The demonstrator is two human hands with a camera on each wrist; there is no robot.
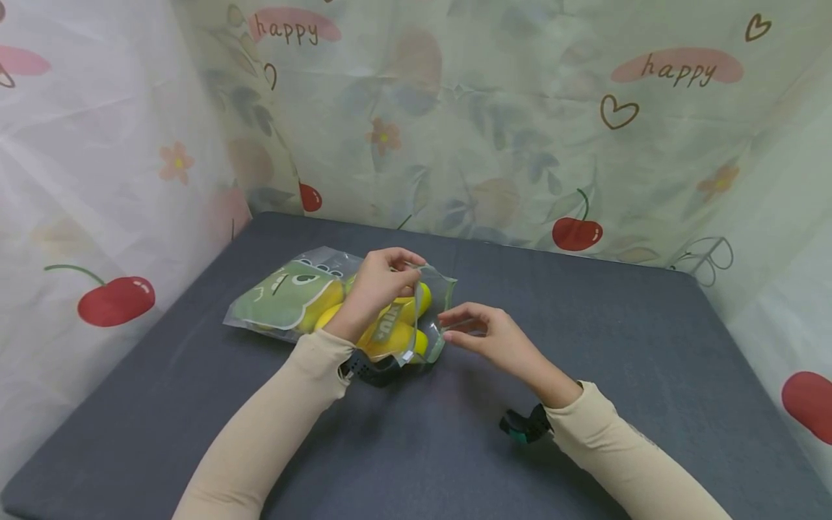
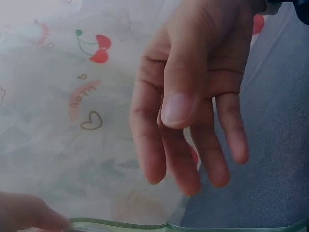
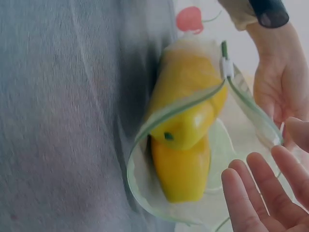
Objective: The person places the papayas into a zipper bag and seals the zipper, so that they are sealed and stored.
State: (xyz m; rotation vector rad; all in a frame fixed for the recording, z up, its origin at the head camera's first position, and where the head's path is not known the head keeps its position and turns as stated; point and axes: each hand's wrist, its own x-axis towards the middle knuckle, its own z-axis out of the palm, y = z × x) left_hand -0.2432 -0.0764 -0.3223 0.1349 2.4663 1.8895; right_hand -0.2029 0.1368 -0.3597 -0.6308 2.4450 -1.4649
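Observation:
A clear zip bag (image 1: 450, 287) with a green cartoon face lies on the dark table, its mouth spread to the right. Inside are yellow rounded objects (image 1: 396, 325), one with a grey lettered band; the right wrist view shows yellow ends (image 3: 181, 169) through the opening. My left hand (image 1: 383, 282) pinches the bag's upper rim between thumb and fingers. My right hand (image 1: 490, 336) hovers just right of the mouth, fingers apart and relaxed, fingertips close to the rim. A white zip slider (image 3: 227, 67) sits at one end of the opening.
The dark padded table (image 1: 585, 347) is bordered by a printed curtain (image 1: 487, 130) at the back and sides. A black wrist strap (image 1: 373, 367) is on the left wrist, another black device (image 1: 526, 425) on the right.

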